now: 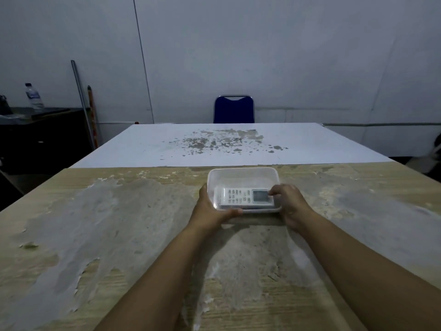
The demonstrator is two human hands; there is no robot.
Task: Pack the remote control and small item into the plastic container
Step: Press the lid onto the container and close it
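Note:
A clear plastic container sits on the worn wooden table in front of me. A white remote control lies flat inside it along the near wall, screen end to the right. My left hand grips the container's near left corner, thumb along the front rim. My right hand is at the container's right side, its fingertips touching the remote's screen end. I see no small item anywhere in view.
The wooden table has peeling grey patches. Beyond it lies a white table with a blue chair behind. At far left, a dark cabinet holds a water bottle; poles lean on the wall.

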